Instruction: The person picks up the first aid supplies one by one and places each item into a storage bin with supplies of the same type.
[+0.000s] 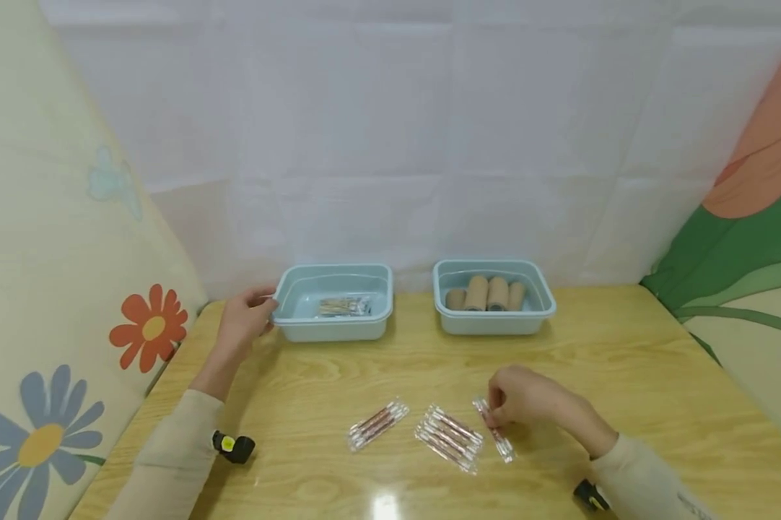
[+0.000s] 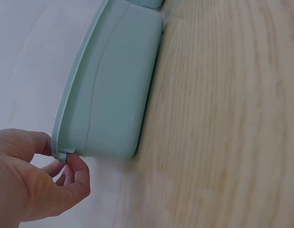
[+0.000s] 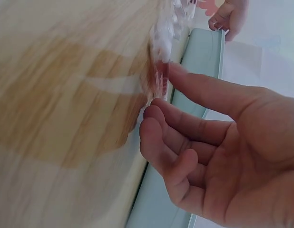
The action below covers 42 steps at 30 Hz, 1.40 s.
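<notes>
My left hand (image 1: 242, 323) grips the left end of a pale blue plastic bin (image 1: 332, 331), thumb and fingers at its rim, as the left wrist view (image 2: 47, 175) also has it. A clear packet of wooden-stick swabs (image 1: 343, 307) lies inside that bin. Over the table's front right, my right hand (image 1: 530, 397) pinches a narrow clear packet of cotton swabs (image 1: 504, 449) with reddish-brown shafts and white tips. Just left of it lie a wider group of similar packaged swabs (image 1: 450, 438) and another packet of swabs (image 1: 377, 425), both flat on the wood.
A second pale blue bin (image 1: 492, 326) stands at the back right with several brown cardboard tubes (image 1: 497, 293) in it. Behind both bins hangs a white cloth (image 1: 390, 144). The wooden table (image 1: 312, 375) has flower-printed fabric at either side.
</notes>
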Available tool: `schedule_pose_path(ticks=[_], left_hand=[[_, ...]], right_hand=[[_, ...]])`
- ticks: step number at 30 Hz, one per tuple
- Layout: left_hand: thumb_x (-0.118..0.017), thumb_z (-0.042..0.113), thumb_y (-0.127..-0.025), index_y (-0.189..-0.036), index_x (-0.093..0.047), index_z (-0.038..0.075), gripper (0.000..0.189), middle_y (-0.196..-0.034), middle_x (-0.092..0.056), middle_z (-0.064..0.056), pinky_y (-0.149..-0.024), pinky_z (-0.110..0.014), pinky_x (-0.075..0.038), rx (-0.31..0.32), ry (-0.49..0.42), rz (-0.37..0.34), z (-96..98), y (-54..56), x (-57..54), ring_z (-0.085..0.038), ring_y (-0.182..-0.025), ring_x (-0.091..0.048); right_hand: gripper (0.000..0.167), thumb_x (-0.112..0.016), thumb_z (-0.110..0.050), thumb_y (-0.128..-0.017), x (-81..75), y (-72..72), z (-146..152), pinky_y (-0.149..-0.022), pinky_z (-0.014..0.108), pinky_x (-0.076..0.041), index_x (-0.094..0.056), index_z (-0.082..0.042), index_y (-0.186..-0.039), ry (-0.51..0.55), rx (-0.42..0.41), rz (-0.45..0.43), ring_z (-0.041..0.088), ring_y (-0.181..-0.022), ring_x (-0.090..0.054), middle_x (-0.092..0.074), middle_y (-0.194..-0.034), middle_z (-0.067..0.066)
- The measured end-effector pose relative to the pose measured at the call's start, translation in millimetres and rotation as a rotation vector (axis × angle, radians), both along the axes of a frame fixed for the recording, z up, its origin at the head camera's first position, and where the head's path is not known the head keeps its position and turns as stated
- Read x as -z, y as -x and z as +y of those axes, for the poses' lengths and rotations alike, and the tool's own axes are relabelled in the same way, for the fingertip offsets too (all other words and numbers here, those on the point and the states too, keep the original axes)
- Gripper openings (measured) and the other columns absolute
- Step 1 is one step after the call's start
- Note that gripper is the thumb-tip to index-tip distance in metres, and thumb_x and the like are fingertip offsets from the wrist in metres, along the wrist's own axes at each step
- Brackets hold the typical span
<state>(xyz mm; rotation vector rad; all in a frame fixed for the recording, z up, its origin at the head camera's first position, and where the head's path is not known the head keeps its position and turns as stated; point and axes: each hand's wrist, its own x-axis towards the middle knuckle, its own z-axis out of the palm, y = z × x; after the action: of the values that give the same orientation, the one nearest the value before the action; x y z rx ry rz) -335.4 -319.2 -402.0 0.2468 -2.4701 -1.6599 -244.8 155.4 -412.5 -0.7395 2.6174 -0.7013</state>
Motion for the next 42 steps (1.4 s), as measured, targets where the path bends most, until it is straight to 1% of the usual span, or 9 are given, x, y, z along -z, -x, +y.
schedule_pose_path(ticks=[5, 11, 15, 17, 21, 27, 34, 37, 42], left_hand=[[-0.056, 0.018, -0.105, -0.149, -0.050, 0.002, 0.047, -0.137, -0.051, -0.021, -0.076, -0.022, -0.055, 0.013, 0.003, -0.016, -4.0, -0.3, 1.0, -0.028, -0.108, -0.053], [-0.057, 0.016, -0.105, -0.147, -0.051, 0.000, 0.046, -0.134, -0.052, -0.022, -0.077, -0.023, -0.056, 0.040, 0.008, 0.012, -4.8, -1.2, -1.6, -0.028, -0.108, -0.054], [-0.057, 0.015, -0.104, -0.147, -0.052, 0.000, 0.045, -0.133, -0.053, -0.023, -0.077, -0.023, -0.056, 0.049, 0.004, 0.015, -4.9, 0.6, -1.6, -0.029, -0.109, -0.054], [-0.057, 0.015, -0.104, -0.147, -0.052, 0.000, 0.046, -0.133, -0.053, -0.023, -0.078, -0.023, -0.056, 0.051, 0.001, 0.015, -5.3, 1.4, -0.8, -0.028, -0.110, -0.054], [-0.058, 0.014, -0.103, -0.147, -0.051, -0.001, 0.046, -0.134, -0.053, -0.024, -0.079, -0.025, -0.056, 0.040, -0.009, 0.004, -5.8, 1.1, 0.5, -0.030, -0.112, -0.055], [-0.057, 0.015, -0.103, -0.147, -0.050, -0.001, 0.047, -0.135, -0.054, -0.025, -0.083, -0.029, -0.056, 0.039, -0.012, 0.002, -4.3, -0.4, 0.1, -0.034, -0.115, -0.055], [-0.056, 0.013, -0.103, -0.145, -0.051, -0.002, 0.046, -0.131, -0.056, -0.026, -0.076, -0.024, -0.056, 0.021, 0.038, 0.011, -5.9, -6.0, -1.1, -0.034, -0.111, -0.057], [-0.056, 0.013, -0.102, -0.145, -0.052, -0.002, 0.045, -0.131, -0.056, -0.026, -0.076, -0.023, -0.056, 0.031, 0.026, 0.026, -4.6, -4.7, -0.8, -0.033, -0.110, -0.058], [-0.056, 0.013, -0.102, -0.143, -0.053, -0.003, 0.044, -0.129, -0.057, -0.026, -0.076, -0.025, -0.056, 0.034, 0.004, 0.057, -2.3, -0.9, 2.3, -0.029, -0.105, -0.059]], right_hand=[[0.021, -0.082, -0.010, -0.085, -0.9, -2.6, -3, -0.061, 0.033, -0.048, -0.066, -0.015, -0.072, -0.016, 0.023, 0.000, 0.015, -0.067, -0.054, -0.059, -0.070, -0.004], [0.017, -0.081, -0.011, -0.087, -2.2, -5.0, -5, -0.061, 0.031, -0.049, -0.069, -0.013, -0.074, 0.014, 0.011, 0.037, 0.013, -0.066, -0.055, -0.060, -0.071, -0.007], [0.020, -0.085, -0.014, -0.083, -2.1, -5.3, -6, -0.059, 0.031, -0.048, -0.067, -0.013, -0.073, 0.016, 0.008, 0.039, 0.012, -0.065, -0.055, -0.060, -0.070, -0.007], [0.023, -0.087, -0.014, -0.081, -1.7, -5.4, -6, -0.059, 0.031, -0.048, -0.066, -0.013, -0.073, 0.012, 0.006, 0.046, 0.012, -0.064, -0.055, -0.059, -0.069, -0.006], [0.023, -0.086, -0.008, -0.080, 0.1, -5.1, -8, -0.058, 0.031, -0.048, -0.065, -0.013, -0.073, -0.001, 0.001, 0.064, 0.012, -0.063, -0.055, -0.058, -0.068, -0.006], [0.022, -0.085, -0.007, -0.078, 4.1, -0.1, -6, -0.058, 0.031, -0.049, -0.064, -0.014, -0.075, 0.010, -0.007, 0.051, 0.011, -0.064, -0.055, -0.058, -0.070, -0.006], [0.022, -0.084, -0.006, -0.076, 7.2, 8.6, -4, -0.058, 0.028, -0.048, -0.064, -0.012, -0.075, 0.068, -0.048, 0.043, 0.009, -0.063, -0.054, -0.057, -0.069, -0.006], [0.022, -0.084, -0.004, -0.076, 7.1, 10.0, -4, -0.058, 0.028, -0.047, -0.063, -0.011, -0.076, 0.073, -0.040, 0.033, 0.009, -0.064, -0.053, -0.056, -0.070, -0.006], [0.022, -0.083, -0.003, -0.078, 7.3, 12.8, -7, -0.057, 0.027, -0.047, -0.063, -0.011, -0.075, 0.086, -0.041, 0.046, 0.008, -0.063, -0.052, -0.055, -0.069, -0.006]])
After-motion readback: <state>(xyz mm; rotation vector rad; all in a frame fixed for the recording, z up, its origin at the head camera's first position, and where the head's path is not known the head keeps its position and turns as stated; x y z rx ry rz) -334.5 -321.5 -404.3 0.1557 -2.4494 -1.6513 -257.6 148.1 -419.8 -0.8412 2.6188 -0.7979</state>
